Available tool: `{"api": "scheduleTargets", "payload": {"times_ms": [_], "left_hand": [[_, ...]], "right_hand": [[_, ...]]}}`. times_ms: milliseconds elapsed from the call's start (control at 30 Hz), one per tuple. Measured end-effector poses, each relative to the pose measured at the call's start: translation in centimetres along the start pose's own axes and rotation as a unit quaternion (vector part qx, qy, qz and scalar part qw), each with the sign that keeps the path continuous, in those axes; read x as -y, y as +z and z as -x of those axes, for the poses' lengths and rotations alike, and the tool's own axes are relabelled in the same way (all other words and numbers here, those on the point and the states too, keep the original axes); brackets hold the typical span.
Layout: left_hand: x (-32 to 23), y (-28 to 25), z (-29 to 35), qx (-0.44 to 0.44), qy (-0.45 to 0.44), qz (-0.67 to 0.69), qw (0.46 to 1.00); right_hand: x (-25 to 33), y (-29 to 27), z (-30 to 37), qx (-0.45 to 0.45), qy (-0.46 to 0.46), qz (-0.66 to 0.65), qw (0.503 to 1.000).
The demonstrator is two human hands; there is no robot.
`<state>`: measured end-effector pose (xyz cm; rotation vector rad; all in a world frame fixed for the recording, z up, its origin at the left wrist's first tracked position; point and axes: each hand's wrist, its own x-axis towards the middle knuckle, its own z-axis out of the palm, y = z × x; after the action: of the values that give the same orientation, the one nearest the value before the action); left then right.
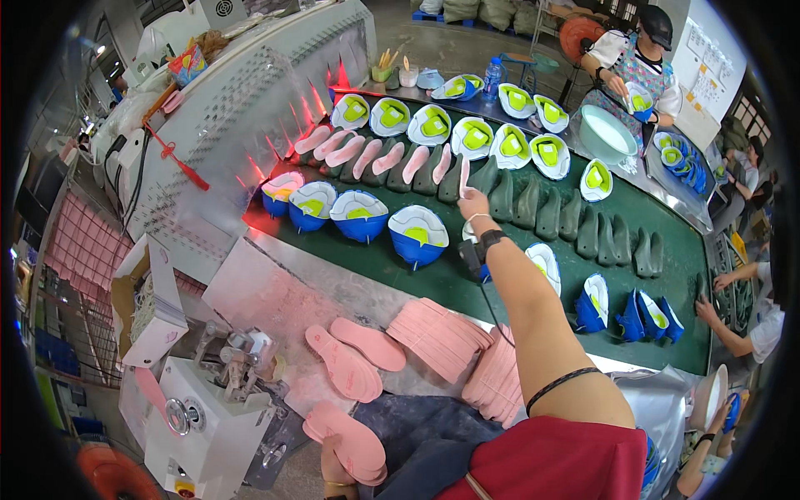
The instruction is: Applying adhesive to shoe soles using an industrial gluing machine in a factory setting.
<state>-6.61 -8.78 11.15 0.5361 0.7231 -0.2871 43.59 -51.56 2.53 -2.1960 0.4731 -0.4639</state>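
Observation:
My right hand [473, 204] reaches over the green conveyor belt and pinches one pink insole [464, 173], held upright at the row of dark green shoe lasts [502, 198]. Whether it touches a last, I cannot tell. Several lasts to the left have pink insoles [382, 157] lying on them. Low in the view, my left hand [332, 457] is closed around a small stack of pink insoles [354, 440]. Blue and white shoe uppers [418, 233] with yellow-green insides stand in rows on both sides of the lasts.
More pink insoles [343, 362] and bundled piles [435, 337] lie on the near worktable. A white machine [204, 425] with a handwheel stands at lower left. Red light falls at the belt's left end. Across the belt, a co-worker [637, 71] holds an upper beside a pale basin [607, 133].

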Motion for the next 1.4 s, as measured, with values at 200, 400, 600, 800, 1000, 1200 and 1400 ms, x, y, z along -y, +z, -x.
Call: {"api": "scheduleTargets", "payload": {"times_ms": [200,400,600,800,1000,1200,1400], "left_hand": [[0.6,-1.4,-0.2,-0.020,0.006,-0.051,0.998],[1.2,-3.9,0.6,0.049,0.303,-0.420,0.854],[0.2,-2.2,4.8,0.012,0.044,0.021,0.999],[0.4,-1.5,7.5,0.054,0.039,0.041,0.997],[0.1,-2.1,7.5,0.044,0.056,0.006,0.997],[0.2,-1.8,7.3,0.040,0.062,0.002,0.997],[0.6,-2.3,6.3,0.003,0.170,-0.182,0.968]], "right_hand": [[14.4,-1.2,20.4,0.402,-0.060,-0.151,0.901],[17.2,-7.1,43.4,0.649,-0.313,-0.046,0.691],[19.8,0.7,44.4,0.523,-0.011,-0.257,0.813],[25.7,7.9,41.5,0.448,-0.083,-0.144,0.879],[26.6,5.0,38.1,0.414,-0.238,-0.028,0.878],[27.9,7.0,37.8,0.354,-0.262,0.039,0.897],[29.6,13.6,40.4,0.383,-0.005,-0.122,0.916]]}}
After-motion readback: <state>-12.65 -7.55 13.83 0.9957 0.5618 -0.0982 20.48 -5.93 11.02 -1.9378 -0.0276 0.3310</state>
